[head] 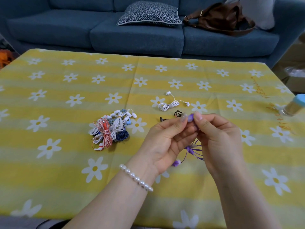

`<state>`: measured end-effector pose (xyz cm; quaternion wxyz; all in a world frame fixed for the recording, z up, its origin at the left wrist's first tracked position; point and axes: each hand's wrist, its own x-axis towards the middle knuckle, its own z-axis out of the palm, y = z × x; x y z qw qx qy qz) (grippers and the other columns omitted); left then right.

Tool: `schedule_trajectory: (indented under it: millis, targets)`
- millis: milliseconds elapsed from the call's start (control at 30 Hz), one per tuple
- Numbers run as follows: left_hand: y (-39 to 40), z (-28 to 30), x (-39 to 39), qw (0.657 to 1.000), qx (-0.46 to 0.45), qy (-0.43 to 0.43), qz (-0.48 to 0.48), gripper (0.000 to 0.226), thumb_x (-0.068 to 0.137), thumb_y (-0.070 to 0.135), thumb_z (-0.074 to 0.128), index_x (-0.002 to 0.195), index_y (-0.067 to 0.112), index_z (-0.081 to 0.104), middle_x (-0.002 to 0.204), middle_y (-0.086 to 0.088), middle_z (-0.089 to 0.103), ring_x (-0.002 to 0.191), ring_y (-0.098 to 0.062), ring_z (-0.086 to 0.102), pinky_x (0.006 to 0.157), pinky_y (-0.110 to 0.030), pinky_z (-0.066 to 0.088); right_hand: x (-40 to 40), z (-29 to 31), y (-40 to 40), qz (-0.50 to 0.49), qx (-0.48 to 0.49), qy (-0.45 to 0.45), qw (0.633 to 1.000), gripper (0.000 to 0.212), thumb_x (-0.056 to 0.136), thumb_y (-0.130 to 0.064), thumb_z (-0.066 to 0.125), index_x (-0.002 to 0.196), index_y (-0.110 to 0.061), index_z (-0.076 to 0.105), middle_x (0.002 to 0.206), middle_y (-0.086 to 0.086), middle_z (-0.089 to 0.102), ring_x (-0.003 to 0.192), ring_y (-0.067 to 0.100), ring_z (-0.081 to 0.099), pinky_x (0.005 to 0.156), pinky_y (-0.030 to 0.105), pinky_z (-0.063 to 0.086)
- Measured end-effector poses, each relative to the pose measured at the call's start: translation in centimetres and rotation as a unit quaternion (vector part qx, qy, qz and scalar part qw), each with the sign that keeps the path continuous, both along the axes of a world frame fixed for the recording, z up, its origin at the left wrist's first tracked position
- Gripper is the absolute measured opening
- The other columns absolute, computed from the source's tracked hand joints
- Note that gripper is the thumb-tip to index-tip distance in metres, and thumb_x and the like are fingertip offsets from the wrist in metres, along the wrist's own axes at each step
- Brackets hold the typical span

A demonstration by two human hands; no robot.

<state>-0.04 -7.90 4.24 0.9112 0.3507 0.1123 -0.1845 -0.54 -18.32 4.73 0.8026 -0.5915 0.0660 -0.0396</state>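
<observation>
The grip is narrow on both sides and closed on one small thing: the left hand (165,139), with a white pearl bracelet (136,178) at its wrist, pinches a purple plastic earbud (190,117) between thumb and forefinger, and the right hand (219,138) pinches the same bud from the other side, both raised a little above the desk. The rest of the thin purple wired earphones (195,150) hangs in loose loops between the palms, with the second earbud (175,163) dangling low by the left wrist, near the yellow daisy-print cloth (66,179) that covers the desk. The step looks like tidying this cable into a bundle. To do it well, one hand should hold the bud lightly while the other draws the cable through in even loops, without pulling where wire meets bud and with the hanging bud kept out of the loops. Just behind the fingertips lies a small black earphone set (178,114), and beyond it a white earphone set (170,105), already wound at its middle, a fair model. To the left sits a mixed heap of red, white and blue earphones (112,128), well apart. At the far right edge stands a blurred clear jar with a blue lid (293,106). Behind the desk is a blue fabric sofa (132,35) bearing a speckled cushion (148,14) and a brown leather bag (221,19).
</observation>
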Motion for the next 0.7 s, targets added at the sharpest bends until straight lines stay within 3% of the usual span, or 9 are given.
schedule_trajectory:
  millis: [333,500,600,700]
  targets:
    - [-1.1,-0.8,-0.4,0.996,0.014,-0.003,0.086,0.013,0.064,0.013,0.062,0.070,0.002,0.068,0.052,-0.003,0.062,0.047,-0.008,0.059,0.052,-0.020,0.054,-0.5,-0.2,1.5,-0.095,-0.073,-0.032,0.992,0.020,0.083,-0.004,0.063,0.063,-0.003,0.062,0.045,-0.006,0.057,0.047,0.005,0.052,0.052,0.014,0.044]
    - [-0.8,-0.3,-0.3,0.999,-0.025,0.005,0.041,0.019,0.066,0.017,0.060,0.071,0.002,0.070,0.058,-0.004,0.066,0.052,-0.008,0.064,0.055,-0.020,0.055,-0.2,-0.3,0.8,-0.070,-0.019,-0.004,0.997,0.017,0.080,-0.011,0.065,0.063,-0.010,0.068,0.059,0.002,0.065,0.063,0.015,0.059,0.062,0.022,0.050]
    - [-0.7,-0.1,-0.2,0.999,-0.040,0.001,0.020,0.026,0.068,0.024,0.059,0.070,0.003,0.073,0.064,-0.005,0.068,0.057,-0.009,0.066,0.059,-0.021,0.056,-0.1,0.0,0.4,-0.056,-0.004,-0.004,0.998,0.014,0.071,-0.021,0.067,0.059,-0.014,0.070,0.062,0.002,0.067,0.065,0.017,0.059,0.060,0.021,0.050]
    - [-0.7,-0.1,-0.3,0.999,-0.038,0.001,0.022,0.019,0.066,0.016,0.060,0.070,0.003,0.073,0.062,-0.005,0.068,0.056,-0.008,0.065,0.057,-0.020,0.056,-0.1,0.0,0.3,-0.051,-0.023,-0.005,0.998,0.015,0.074,-0.020,0.067,0.061,-0.015,0.071,0.061,0.003,0.066,0.065,0.017,0.059,0.057,0.020,0.049]
